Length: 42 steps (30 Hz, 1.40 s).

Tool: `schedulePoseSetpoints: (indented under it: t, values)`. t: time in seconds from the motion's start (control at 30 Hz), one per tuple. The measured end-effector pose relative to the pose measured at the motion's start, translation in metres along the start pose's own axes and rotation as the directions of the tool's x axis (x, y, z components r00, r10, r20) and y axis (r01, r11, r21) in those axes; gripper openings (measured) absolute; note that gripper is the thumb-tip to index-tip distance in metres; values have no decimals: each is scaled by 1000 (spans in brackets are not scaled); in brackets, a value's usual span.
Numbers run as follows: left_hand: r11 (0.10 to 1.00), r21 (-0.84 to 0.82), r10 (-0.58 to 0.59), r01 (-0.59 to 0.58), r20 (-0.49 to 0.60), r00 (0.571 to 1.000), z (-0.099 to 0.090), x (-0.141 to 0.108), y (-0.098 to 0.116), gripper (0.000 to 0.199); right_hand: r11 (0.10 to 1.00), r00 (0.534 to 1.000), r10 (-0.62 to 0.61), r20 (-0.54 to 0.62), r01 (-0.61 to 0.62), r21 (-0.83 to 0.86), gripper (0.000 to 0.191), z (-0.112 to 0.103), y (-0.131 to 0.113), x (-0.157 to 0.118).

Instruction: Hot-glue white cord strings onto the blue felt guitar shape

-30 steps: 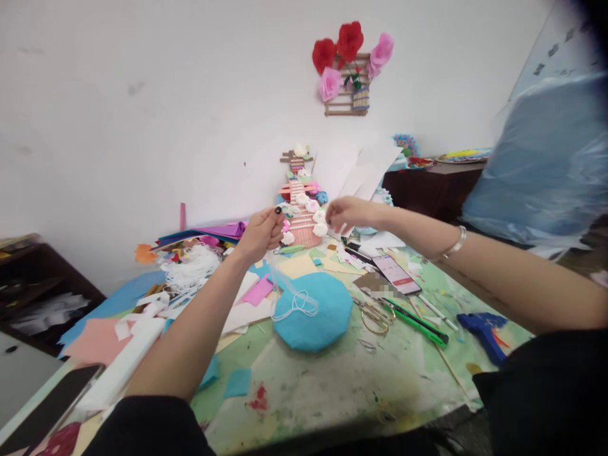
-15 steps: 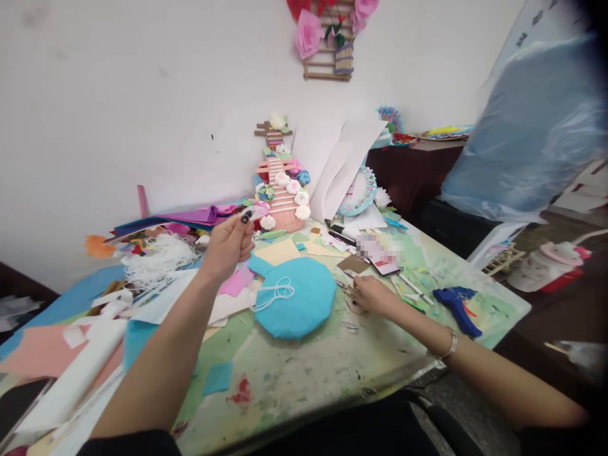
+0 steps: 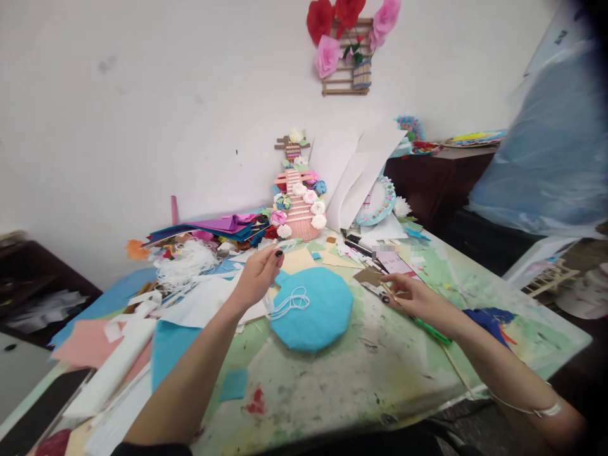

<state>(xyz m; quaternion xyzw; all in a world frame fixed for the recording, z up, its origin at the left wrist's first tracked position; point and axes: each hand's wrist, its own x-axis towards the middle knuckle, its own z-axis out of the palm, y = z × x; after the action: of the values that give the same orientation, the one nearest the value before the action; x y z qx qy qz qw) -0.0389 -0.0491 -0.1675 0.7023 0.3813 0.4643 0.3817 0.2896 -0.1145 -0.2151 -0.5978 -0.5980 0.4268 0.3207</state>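
My left hand is closed in a pinch on the end of a white string, raised just left of a round turquoise fabric-like piece. A loop of white string lies on that piece. Over the right side of the table, my right hand has its fingers closed around a thin wooden stick, which slants toward the table's front edge. A grey metal blade, apparently of scissors, shows by its fingertips; the handles are hidden. A green-handled tool lies beneath the right wrist.
White string in a tangle and coloured paper sheets cover the left side. A decorated guitar-shaped craft leans at the back wall. A phone and a blue glue gun lie at right. A small turquoise square is in front.
My left hand has come lower, still pinching the string. My right hand has moved right from the scissor rings and now has a thin stick in its fingers. The view has shifted left.
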Motion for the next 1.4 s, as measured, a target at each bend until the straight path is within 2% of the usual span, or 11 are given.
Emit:
schedulePoseSetpoints:
  t: [0.03, 0.07, 0.13, 0.2, 0.27, 0.37, 0.57, 0.77, 0.97, 1.23, 1.4]
  values:
    - [1000, 12, 6, -6, -3, 1000, 4, 0, -1, 43, 970, 998, -41, 48, 29, 240, 50, 7, -8, -7]
    - [1000, 16, 12, -12, -3, 1000, 9, -1, -3, 44, 889, 988, -105, 115, 41, 457, 55, 17, -17, -14]
    - [1000, 5, 23, -23, -5, 1000, 20, -3, -5, 44, 686, 943, -241, 231, -3, 727, 60, 41, -35, -24]
    - [999, -19, 28, -29, -22, 999, 30, -7, -9, 44, 529, 884, -342, 317, -98, 843, 59, 66, -52, -29]
    - [999, -29, 31, -33, -52, 998, 39, -12, -12, 43, 405, 866, -390, 314, -145, 903, 53, 87, -64, -29]
    - [999, -22, 33, -35, -93, 995, 46, -21, -17, 43, 322, 853, -402, 332, -208, 924, 53, 108, -70, -25]
    - [997, 67, 41, -34, -119, 992, 49, -31, -20, 41, 310, 798, -439, 413, -297, 903, 56, 129, -64, -19]
    - [973, 202, 136, -111, -117, 984, 51, -32, -23, 42, 344, 809, -400, 430, -303, 889, 54, 133, -64, -11]
    - [973, 184, 149, -137, -52, 987, 53, -34, -30, 44, 388, 853, -421, 308, -138, 911, 49, 122, -69, 2]
    - [971, 187, 163, -149, -62, 985, 57, -33, -29, 44, 520, 867, -448, 217, 55, 852, 44, 109, -71, 8]
    - [967, 187, 188, -173, -65, 980, 60, -30, -32, 43, 544, 865, -475, 162, 145, 826, 52, 105, -78, 9]
